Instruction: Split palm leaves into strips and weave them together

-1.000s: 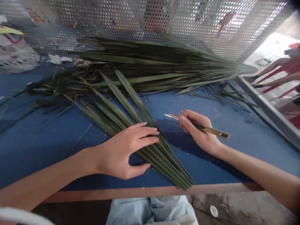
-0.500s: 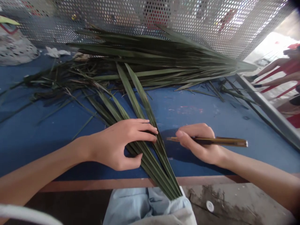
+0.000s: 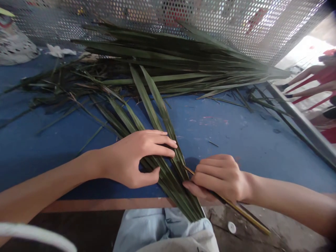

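Observation:
A palm leaf point(image 3: 181, 196) with long green leaflets slants across the table edge, its lower end over the lap. Across its leaflets lies my left hand point(image 3: 141, 157), palm down, fingers spread and thumb apart, pressing lightly on them. My right hand point(image 3: 217, 175) is closed around a slim brass-coloured tool point(image 3: 252, 218) that looks like a craft knife. The narrow tip touches the rightmost leaflet just below my left fingertips, and the right thumb rests against the leaf's edge. Part of the tool is hidden inside the fist.
A large pile of palm leaves point(image 3: 168, 56) lies along a perforated metal panel point(image 3: 210, 17) at the back of the blue table point(image 3: 223, 112). Loose trimmings point(image 3: 65, 84) are heaped left. A metal rail point(image 3: 296, 115) edges the right side. People in red point(image 3: 317, 77) are beyond it.
My right hand has moved down and left to the leaf, turning the tool so its back end points down right. A small sliver now shows on the table. My left hand stays put.

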A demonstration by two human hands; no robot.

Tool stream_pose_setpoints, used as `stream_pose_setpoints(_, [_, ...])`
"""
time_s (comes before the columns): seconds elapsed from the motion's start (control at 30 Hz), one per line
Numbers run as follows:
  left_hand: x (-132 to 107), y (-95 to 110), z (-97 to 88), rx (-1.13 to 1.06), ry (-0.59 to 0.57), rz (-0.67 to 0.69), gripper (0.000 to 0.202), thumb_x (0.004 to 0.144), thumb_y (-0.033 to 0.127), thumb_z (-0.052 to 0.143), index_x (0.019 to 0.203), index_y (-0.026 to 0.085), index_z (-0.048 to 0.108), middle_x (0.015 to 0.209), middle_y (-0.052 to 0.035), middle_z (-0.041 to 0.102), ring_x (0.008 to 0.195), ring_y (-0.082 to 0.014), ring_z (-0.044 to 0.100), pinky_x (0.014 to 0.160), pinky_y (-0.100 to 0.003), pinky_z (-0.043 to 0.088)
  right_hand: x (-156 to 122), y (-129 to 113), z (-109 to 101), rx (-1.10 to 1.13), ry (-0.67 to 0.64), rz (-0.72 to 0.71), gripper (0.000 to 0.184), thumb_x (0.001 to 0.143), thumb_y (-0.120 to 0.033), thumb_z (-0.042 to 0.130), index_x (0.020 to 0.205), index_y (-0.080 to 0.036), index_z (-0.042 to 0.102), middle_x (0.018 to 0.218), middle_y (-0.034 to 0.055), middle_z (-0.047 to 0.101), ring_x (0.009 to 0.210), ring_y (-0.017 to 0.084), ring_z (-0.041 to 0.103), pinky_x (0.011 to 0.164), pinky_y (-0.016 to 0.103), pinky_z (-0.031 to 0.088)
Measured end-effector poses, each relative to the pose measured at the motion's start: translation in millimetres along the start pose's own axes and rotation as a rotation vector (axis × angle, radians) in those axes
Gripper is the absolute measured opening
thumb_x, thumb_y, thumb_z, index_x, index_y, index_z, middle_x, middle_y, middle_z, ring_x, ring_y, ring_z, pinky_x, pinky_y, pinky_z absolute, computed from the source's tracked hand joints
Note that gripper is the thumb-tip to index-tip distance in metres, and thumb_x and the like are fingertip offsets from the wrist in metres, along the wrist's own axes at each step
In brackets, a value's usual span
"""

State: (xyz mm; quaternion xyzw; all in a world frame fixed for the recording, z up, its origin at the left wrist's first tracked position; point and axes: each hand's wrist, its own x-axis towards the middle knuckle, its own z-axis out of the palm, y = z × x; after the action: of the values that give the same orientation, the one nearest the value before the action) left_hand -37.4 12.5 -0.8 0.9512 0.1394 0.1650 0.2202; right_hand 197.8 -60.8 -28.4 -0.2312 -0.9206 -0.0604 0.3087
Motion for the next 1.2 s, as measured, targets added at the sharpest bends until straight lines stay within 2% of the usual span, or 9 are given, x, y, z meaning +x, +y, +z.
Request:
stream_pose_setpoints(0.1, [0,-1,0.6,-0.008,0.002,0.004,0.041,0.068,0.014,0.057,0.108,0.022,0.066,0.12,-0.0081,0.064,0.106,-0.0241,0.061,0.101,-0.043,0.044,4,2,0,0.016,-0.069,0.039,0.031,0.09,-0.024,0.057,0.06,-0.018,0.052,0.052,-0.004,0.048,0.049,0.008,0.043,0.048,0.023,0.03])
stream_pose_setpoints(0.23, [-1,-1,1.6,-0.013,0.004,-0.005,0.041,0.068,0.014,0.057,0.107,0.022,0.066,0.12,-0.0086,0.064,0.107,-0.0244,0.061,0.099,-0.041,0.046,1,3,-1,0.018,-0.119,0.013,0.025,0.092,-0.03,0.055,0.071,-0.017,0.059,0.056,-0.0025,0.052,0.053,0.009,0.047,0.05,0.023,0.032])
stream_pose_setpoints(0.37, [-1,-2,-0.6,-0.037,-0.015,-0.025,0.042,0.069,0.012,0.055,0.108,0.022,0.067,0.122,-0.0081,0.063,0.109,-0.0245,0.06,0.098,-0.039,0.047,-4,3,-2,-0.031,-0.088,-0.092,0.024,0.092,-0.034,0.056,0.077,-0.017,0.062,0.058,-0.0016,0.055,0.054,0.009,0.048,0.049,0.023,0.032])
stream_pose_setpoints(0.47, [-1,-3,-4.2,-0.068,-0.062,-0.05,0.044,0.07,0.009,0.053,0.109,0.022,0.067,0.124,-0.0074,0.062,0.112,-0.0241,0.059,0.099,-0.037,0.046,-5,3,-2,-0.078,-0.073,-0.117,0.023,0.092,-0.034,0.056,0.077,-0.017,0.063,0.06,-0.0015,0.057,0.054,0.008,0.047,0.049,0.023,0.031])
stream_pose_setpoints(0.67, [1,-5,-7.7,-0.116,-0.089,-0.063,0.045,0.07,0.008,0.054,0.11,0.023,0.067,0.125,-0.0073,0.062,0.113,-0.0251,0.058,0.1,-0.039,0.045,3,3,1,-0.087,-0.1,-0.029,0.029,0.093,-0.036,0.054,0.074,-0.016,0.062,0.058,-0.0024,0.053,0.054,0.008,0.046,0.048,0.024,0.028])
stream_pose_setpoints(1.2, [0,-6,-3.0,-0.109,-0.056,-0.05,0.046,0.068,0.007,0.055,0.11,0.022,0.067,0.123,-0.0075,0.063,0.111,-0.0242,0.059,0.1,-0.038,0.045,9,-3,4,-0.084,-0.098,0.06,0.038,0.094,-0.033,0.051,0.06,-0.017,0.05,0.052,-0.0035,0.046,0.05,0.008,0.041,0.048,0.024,0.026])
